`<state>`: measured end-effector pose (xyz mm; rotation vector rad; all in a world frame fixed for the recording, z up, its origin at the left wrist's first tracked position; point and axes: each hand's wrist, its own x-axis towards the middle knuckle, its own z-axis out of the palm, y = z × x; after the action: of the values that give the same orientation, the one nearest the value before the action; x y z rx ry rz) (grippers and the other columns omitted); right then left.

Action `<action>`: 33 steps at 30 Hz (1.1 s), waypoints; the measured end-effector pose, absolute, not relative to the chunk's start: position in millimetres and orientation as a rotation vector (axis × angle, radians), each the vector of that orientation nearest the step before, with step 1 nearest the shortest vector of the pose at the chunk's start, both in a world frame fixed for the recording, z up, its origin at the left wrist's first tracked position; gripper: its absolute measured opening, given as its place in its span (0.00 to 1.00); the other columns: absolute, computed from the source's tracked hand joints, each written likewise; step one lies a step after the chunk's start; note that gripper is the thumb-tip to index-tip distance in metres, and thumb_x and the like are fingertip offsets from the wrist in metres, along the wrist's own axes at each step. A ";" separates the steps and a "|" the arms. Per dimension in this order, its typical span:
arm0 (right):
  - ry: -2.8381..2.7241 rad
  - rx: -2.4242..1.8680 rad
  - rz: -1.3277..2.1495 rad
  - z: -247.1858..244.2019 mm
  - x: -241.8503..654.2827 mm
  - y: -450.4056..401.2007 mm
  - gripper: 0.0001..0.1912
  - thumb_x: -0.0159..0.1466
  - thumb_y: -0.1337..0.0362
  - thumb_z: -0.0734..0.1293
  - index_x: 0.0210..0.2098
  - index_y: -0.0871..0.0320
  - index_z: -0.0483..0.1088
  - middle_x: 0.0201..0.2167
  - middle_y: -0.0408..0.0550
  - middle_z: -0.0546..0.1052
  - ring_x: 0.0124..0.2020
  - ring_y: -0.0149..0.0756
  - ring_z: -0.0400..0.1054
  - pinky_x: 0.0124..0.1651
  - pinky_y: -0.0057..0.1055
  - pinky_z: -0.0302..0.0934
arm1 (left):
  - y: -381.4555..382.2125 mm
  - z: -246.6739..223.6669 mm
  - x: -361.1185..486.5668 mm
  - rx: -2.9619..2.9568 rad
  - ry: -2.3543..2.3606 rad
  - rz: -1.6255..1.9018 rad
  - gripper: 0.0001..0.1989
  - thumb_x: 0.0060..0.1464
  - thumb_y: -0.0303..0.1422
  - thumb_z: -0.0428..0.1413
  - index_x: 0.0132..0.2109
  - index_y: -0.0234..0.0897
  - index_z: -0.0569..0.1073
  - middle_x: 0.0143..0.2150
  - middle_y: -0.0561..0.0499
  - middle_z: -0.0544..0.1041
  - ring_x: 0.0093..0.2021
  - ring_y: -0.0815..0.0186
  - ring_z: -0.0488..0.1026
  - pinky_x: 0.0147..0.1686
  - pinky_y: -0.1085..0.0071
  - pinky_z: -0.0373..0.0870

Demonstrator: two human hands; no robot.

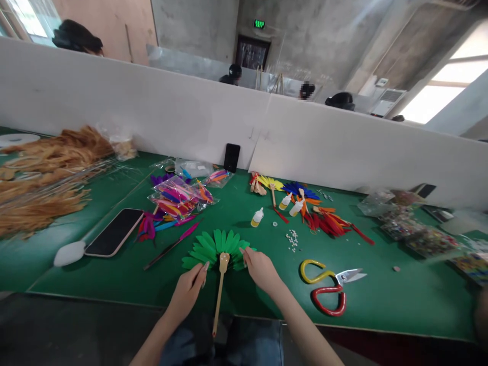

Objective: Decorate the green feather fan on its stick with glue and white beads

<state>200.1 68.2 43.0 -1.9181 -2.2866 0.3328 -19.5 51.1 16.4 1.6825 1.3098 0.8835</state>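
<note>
Nearest us, the wooden handle (218, 305) reaches past the edge of the green table (400, 305); it looks stiff, our best hold. Beyond it, green feathers (206, 248) fan out between our 2 hands, probably light, soft, easily creased. Our right hand (263, 270) pinches their right side; our left hand (187, 288) is narrow at the left, gripping or not, we can't tell. Farther sit 3 bottles (256, 218).

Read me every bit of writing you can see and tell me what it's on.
"EXIT", small, on the green sign, under characters too blurred to read.
Too small to read: labels on the white bottles; a mark on a dark cap.
</note>
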 end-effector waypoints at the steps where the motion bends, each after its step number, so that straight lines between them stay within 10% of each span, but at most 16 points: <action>1: -2.333 -1.926 0.287 43.5 198.0 69.0 0.15 0.69 0.64 0.50 0.32 0.58 0.64 0.22 0.46 0.74 0.23 0.34 0.70 0.22 0.26 0.49 | 51.0 16.5 -19.5 1.683 1.310 0.878 0.20 0.58 0.44 0.41 0.23 0.38 0.58 0.18 0.57 0.57 0.20 0.71 0.58 0.23 0.75 0.55; 33: -2.491 -1.783 0.128 35.0 161.2 74.7 0.17 0.68 0.58 0.54 0.31 0.60 0.67 0.24 0.49 0.77 0.25 0.34 0.72 0.22 0.26 0.46 | 48.8 16.7 -18.2 1.679 1.268 0.825 0.19 0.60 0.42 0.41 0.24 0.38 0.56 0.19 0.57 0.58 0.21 0.71 0.58 0.24 0.74 0.54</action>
<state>161.2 74.7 35.0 -1.7831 -2.4905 0.1281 -18.2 48.8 16.7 1.6790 1.2684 0.8246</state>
